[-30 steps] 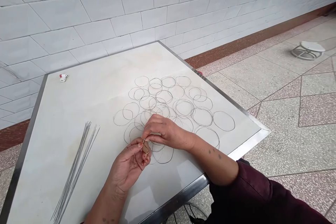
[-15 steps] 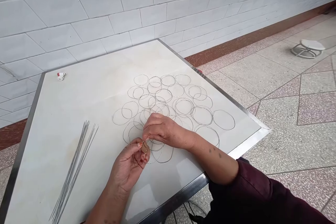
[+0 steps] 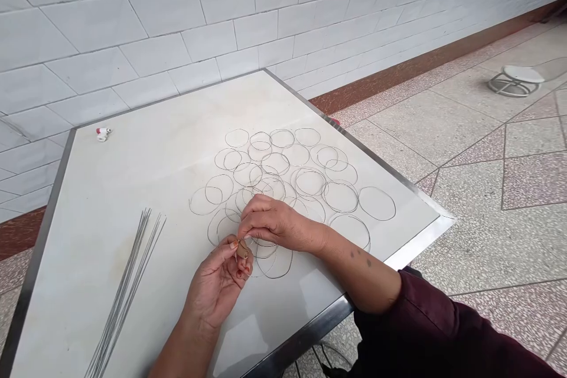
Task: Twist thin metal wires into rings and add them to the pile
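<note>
The right fingertips (image 3: 246,229) and the left thumb (image 3: 229,244) come together, pinching a thin wire loop (image 3: 236,250) at one point just above the tabletop (the wire is too fine to show exactly how its ends lie). The other left fingers curl inward beside the pinch, with a small tan patch (image 3: 242,251) on or just by one of them; what it is, I cannot tell. The left hand (image 3: 216,286) lies palm up, and the right hand (image 3: 279,224) reaches across from the side, palm down, above a scattered, overlapping spread of wire rings (image 3: 310,182) on a white tabletop (image 3: 133,189) with a metal edge (image 3: 390,189). A bundle of straight wires (image 3: 126,289) lies nearer the left edge, and a small red-and-white object (image 3: 103,133) sits by the far corner. A dark maroon sleeve (image 3: 420,331) covers the right arm.
</note>
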### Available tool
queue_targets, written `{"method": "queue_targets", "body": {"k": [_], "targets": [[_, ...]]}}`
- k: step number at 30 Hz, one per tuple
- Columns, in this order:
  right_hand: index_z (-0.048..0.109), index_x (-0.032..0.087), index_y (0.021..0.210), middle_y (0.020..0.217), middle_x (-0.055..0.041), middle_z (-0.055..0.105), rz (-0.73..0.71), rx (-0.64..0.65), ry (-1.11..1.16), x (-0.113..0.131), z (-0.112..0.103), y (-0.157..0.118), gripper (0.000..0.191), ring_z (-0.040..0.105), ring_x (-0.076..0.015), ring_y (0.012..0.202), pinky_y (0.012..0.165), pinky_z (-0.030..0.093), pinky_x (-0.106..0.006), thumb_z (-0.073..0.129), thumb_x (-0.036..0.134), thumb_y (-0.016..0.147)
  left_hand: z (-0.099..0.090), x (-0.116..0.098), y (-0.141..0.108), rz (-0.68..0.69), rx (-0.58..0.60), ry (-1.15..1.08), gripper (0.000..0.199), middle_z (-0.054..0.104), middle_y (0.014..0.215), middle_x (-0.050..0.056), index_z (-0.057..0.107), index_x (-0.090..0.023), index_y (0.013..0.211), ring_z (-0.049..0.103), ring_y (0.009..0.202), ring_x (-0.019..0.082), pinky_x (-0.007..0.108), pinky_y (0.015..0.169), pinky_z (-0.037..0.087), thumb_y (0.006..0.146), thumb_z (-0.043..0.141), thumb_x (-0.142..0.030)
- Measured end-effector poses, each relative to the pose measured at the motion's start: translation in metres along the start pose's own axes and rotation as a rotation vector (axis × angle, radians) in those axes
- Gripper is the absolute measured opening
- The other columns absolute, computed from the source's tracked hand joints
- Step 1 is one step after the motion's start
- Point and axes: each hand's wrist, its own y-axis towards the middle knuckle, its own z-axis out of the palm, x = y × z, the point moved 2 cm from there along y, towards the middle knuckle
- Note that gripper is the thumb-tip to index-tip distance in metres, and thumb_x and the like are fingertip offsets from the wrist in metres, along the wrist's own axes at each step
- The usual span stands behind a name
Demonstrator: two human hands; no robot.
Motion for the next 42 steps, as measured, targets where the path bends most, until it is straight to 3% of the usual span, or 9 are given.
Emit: {"method": "queue_targets", "body": {"k": [7, 11, 18, 27, 37, 42], "targets": [[0.068, 0.017, 0.095, 0.094, -0.0062, 0.064, -0.050, -0.024, 0.012, 0.003, -0.002, -0.001, 0.016, 0.056, -0.0150, 0.091, 0.082, 0.051, -0.028, 0.053, 0.020, 0.101, 0.001, 0.001, -0.001, -0.003, -0.013, 0.055, 0.014, 0.050, 0.056, -0.001, 0.065, -0.016, 0.063, 0.045, 0.055, 0.011, 0.022, 0.054, 0.041, 0.076, 0.069, -0.016], [0.067, 0.018, 0.095, 0.091, -0.0044, 0.066, -0.065, 0.033, -0.038, 0.005, -0.002, 0.000, 0.020, 0.056, -0.0137, 0.087, 0.082, 0.050, -0.029, 0.049, 0.017, 0.102, 0.003, 0.003, -0.002, 0.022, -0.034, 0.101, 0.013, 0.051, 0.056, -0.001, 0.065, -0.016, 0.062, 0.045, 0.056, 0.011, 0.022, 0.055, 0.041, 0.074, 0.071, -0.017], [0.067, 0.017, 0.101, 0.093, -0.0054, 0.066, -0.043, 0.008, 0.017, 0.003, -0.002, 0.001, 0.018, 0.057, -0.0146, 0.095, 0.088, 0.049, -0.030, 0.054, 0.030, 0.101, 0.001, 0.000, -0.002, 0.077, -0.012, 0.230, 0.014, 0.054, 0.059, 0.001, 0.068, -0.015, 0.068, 0.047, 0.059, 0.012, 0.022, 0.053, 0.035, 0.075, 0.075, -0.025], [0.062, 0.017, 0.095, 0.089, -0.0057, 0.064, -0.007, -0.030, 0.058, 0.004, -0.005, -0.001, 0.016, 0.055, -0.0168, 0.088, 0.079, 0.052, -0.030, 0.050, 0.026, 0.102, 0.002, -0.002, -0.004, 0.168, 0.041, 0.331, 0.023, 0.057, 0.069, 0.003, 0.067, -0.018, 0.068, 0.048, 0.069, 0.015, 0.027, 0.065, 0.039, 0.085, 0.069, -0.034], [0.062, 0.018, 0.102, 0.094, -0.0054, 0.064, -0.028, 0.079, 0.063, 0.007, -0.007, -0.002, 0.008, 0.054, -0.0167, 0.094, 0.086, 0.050, -0.031, 0.055, 0.022, 0.099, -0.003, -0.007, -0.005, 0.247, -0.055, 0.621, 0.022, 0.053, 0.069, 0.001, 0.067, -0.023, 0.069, 0.044, 0.071, 0.017, 0.029, 0.070, 0.036, 0.087, 0.064, -0.033], [0.064, 0.019, 0.094, 0.088, -0.0044, 0.064, -0.010, 0.022, 0.104, 0.004, -0.005, -0.002, 0.014, 0.054, -0.0155, 0.090, 0.081, 0.051, -0.028, 0.055, 0.027, 0.100, -0.002, -0.009, -0.006, 0.259, -0.043, 0.625, 0.023, 0.053, 0.068, 0.002, 0.068, -0.022, 0.068, 0.043, 0.069, 0.018, 0.030, 0.069, 0.037, 0.086, 0.065, -0.037]]}}
